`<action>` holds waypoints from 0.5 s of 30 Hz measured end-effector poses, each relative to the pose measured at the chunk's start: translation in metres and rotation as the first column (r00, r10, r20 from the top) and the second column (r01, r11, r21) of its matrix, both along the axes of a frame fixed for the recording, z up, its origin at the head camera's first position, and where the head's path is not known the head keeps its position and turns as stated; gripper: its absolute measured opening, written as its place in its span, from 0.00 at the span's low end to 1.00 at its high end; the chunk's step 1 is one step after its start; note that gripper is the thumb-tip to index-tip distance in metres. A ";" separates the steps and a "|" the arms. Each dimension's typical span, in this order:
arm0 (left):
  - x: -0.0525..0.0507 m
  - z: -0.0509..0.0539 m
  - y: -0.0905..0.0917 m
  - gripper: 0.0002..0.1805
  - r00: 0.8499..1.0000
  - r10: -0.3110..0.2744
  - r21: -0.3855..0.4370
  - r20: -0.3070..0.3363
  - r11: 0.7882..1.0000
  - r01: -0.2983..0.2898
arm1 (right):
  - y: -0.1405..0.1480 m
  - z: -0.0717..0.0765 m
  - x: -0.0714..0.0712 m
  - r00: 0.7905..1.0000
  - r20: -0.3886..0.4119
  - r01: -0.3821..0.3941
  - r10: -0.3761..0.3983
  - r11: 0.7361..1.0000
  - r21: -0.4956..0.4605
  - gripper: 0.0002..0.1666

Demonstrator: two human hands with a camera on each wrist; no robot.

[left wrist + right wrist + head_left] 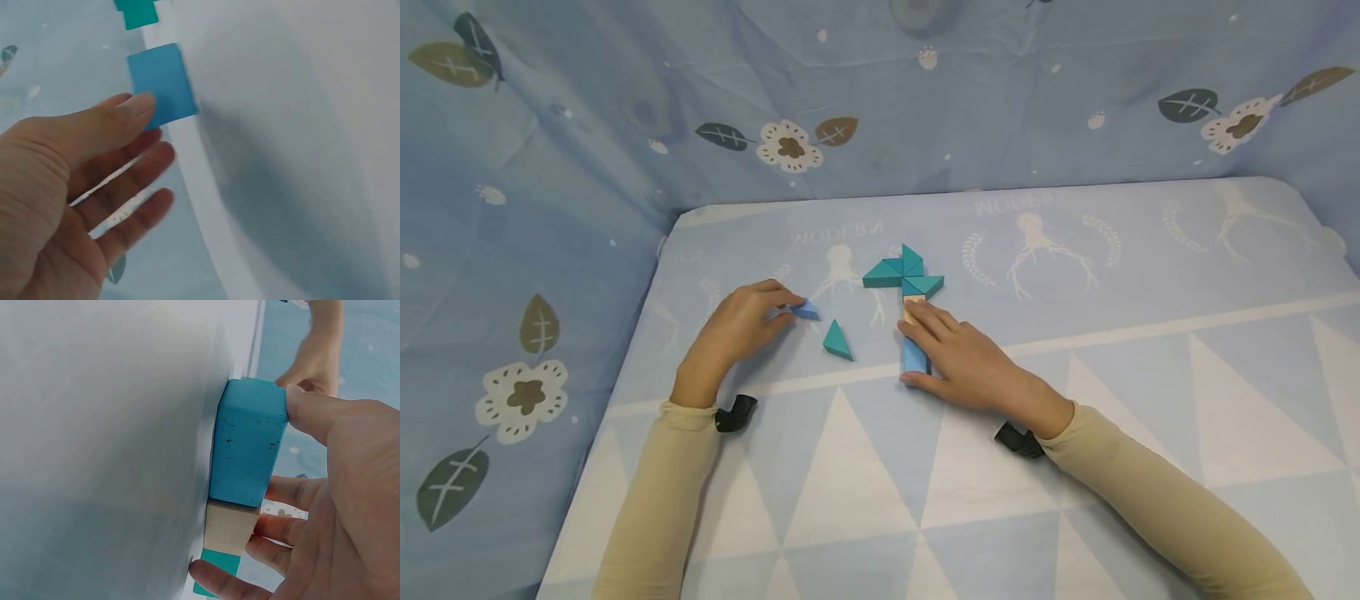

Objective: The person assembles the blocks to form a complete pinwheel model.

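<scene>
My left hand (741,325) pinches a small blue triangular block (806,310) between thumb and fingers; one flat blue face shows in the left wrist view. Just right of it lies a loose teal triangular block (837,341). My right hand (966,362) rests along a column made of a blue block (247,447) and a natural wood block (231,528). Its thumb touches the end of the blue block, while the other fingers lie by the wood block. Teal triangular blocks (891,271), set in a pinwheel shape, adjoin the column's far end. The fingers partly cover the column.
A patterned cloth (850,467) with pale triangles covers the table. Behind it and at the left hang blue flowered curtains (880,100). Black wrist-worn devices (736,413) show by both sleeves.
</scene>
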State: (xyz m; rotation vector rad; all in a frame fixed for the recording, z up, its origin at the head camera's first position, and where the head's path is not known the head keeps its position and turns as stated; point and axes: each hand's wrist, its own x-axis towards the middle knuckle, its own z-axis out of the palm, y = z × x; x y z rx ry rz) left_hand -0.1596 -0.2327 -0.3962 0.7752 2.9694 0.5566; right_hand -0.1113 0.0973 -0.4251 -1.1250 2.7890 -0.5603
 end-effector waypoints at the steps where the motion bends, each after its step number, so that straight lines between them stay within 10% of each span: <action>1: -0.001 -0.001 0.000 0.15 1.000 -0.002 0.010 -0.008 1.000 0.002 | 0.000 0.000 0.000 1.000 -0.002 -0.001 0.001 1.000 0.000 0.41; 15: -0.015 -0.009 0.026 0.07 0.998 -0.036 0.061 -0.056 0.997 0.039 | 0.000 -0.002 0.000 1.000 0.006 0.003 -0.003 1.000 0.009 0.42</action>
